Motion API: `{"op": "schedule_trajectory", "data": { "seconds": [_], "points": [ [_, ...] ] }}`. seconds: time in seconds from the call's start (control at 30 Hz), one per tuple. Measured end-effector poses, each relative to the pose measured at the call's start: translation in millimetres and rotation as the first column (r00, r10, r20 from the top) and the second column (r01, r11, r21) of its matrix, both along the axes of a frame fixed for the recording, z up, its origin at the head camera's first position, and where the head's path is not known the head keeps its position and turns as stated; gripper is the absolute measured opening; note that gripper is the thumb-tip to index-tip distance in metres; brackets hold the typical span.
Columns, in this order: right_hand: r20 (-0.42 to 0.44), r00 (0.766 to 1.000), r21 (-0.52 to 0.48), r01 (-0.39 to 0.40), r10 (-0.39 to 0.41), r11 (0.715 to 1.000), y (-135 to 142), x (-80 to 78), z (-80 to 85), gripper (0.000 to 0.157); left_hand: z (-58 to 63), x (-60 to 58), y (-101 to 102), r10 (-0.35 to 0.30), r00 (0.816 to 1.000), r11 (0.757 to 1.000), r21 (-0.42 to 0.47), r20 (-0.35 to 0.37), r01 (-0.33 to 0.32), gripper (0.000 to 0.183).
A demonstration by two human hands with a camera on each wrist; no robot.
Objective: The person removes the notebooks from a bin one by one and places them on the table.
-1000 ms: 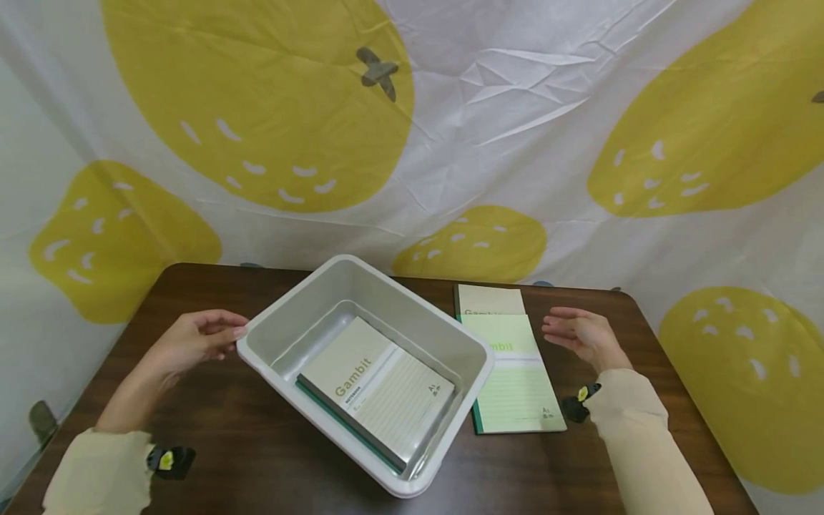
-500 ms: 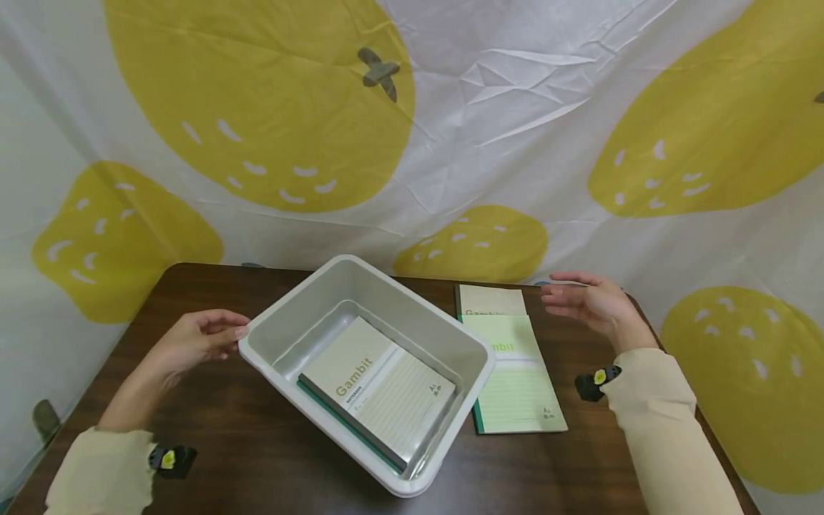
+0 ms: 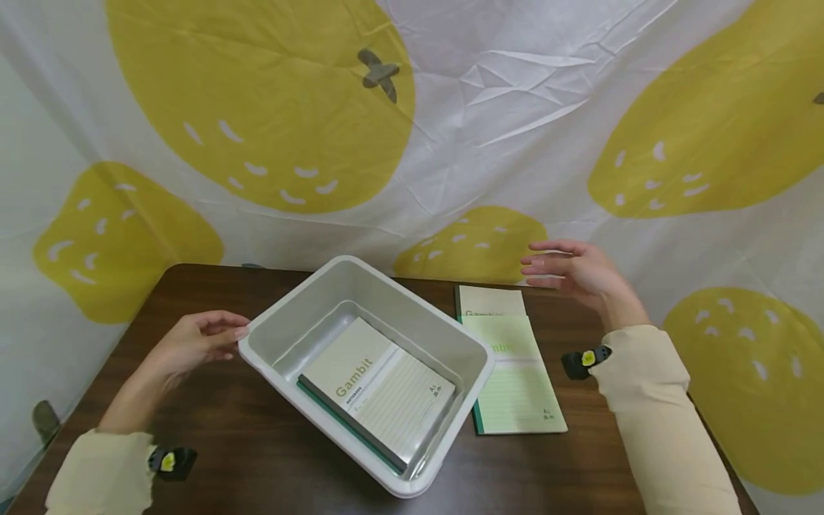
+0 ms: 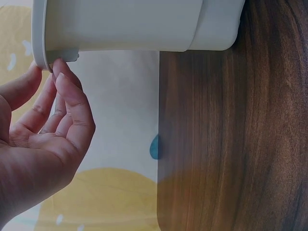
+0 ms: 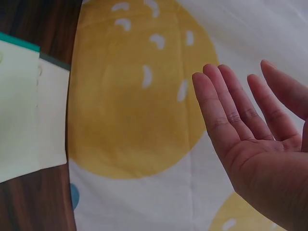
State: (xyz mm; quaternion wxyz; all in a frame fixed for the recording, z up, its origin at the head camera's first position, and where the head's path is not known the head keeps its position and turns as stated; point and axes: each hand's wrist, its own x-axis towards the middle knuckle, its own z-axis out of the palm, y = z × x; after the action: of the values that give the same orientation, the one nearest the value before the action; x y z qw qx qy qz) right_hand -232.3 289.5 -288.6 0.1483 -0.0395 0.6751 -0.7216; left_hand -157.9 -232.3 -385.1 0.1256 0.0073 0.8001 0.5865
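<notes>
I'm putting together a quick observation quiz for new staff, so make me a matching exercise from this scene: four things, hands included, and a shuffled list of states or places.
Things:
1. left hand
2. right hand
3. pale green notebook
4. light grey bin

States or places:
A. flat on the table, partly covering a cream notebook
B. has notebooks lying inside
C. raised, fingers extended, holding nothing
D. pinching a rim at a corner

Right pairs: 1-D, 2-C, 3-A, 4-B
</notes>
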Motion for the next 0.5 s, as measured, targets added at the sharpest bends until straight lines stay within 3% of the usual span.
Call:
{"op": "schedule_trajectory", "data": {
  "seconds": [0.27, 0.5],
  "points": [
    [-0.053, 0.995, 0.024, -0.081, 0.082, 0.996, -34.0, -3.3, 14.2, 0.022, 0.4, 0.4, -0.3, 0.002, 1.000, 1.000, -0.012, 0.007, -0.002, 0.049],
    [-0.062, 0.992, -0.005, -0.113, 0.113, 0.994, -70.9, -7.1, 15.3, 0.026, 1.8, 2.4, 0.2, 0.008, 1.000, 1.000, -0.018, 0.007, -0.008, 0.048]
  ]
}}
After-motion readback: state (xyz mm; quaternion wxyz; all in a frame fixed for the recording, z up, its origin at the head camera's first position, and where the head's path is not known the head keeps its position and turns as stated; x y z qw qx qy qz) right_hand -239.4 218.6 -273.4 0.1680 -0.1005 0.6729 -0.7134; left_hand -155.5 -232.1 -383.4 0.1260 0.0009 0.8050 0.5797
